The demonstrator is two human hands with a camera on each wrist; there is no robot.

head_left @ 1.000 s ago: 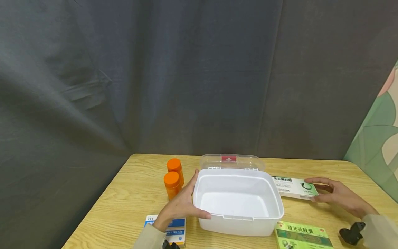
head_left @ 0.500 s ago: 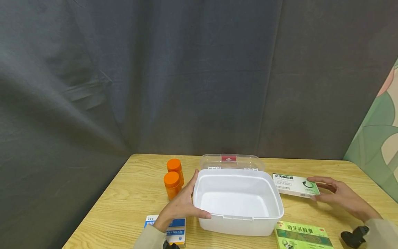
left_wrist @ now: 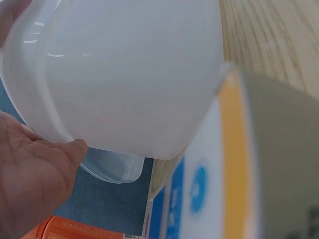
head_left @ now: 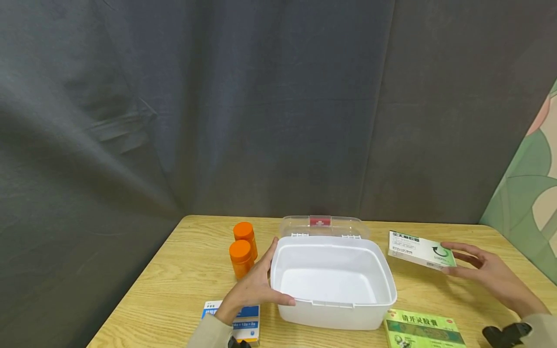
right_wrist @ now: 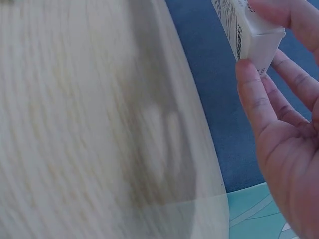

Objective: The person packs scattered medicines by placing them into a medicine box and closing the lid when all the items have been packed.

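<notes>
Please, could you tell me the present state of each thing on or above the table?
White box: open, gripped by the left hand.
Clear lid: swung open behind the box.
Nearer orange bottle: upright, capped.
Farther orange bottle: upright, capped.
White-green carton: off the table, tilted, pinched by the right hand.
Blue-white carton: lying, partly hidden.
Green carton: lying flat.

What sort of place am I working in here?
Probably a staged tabletop recording spot, though I can't be sure: a plain dark cloth hangs behind the wood-grain table, and a patterned wall shows at the head view's right edge.
</notes>
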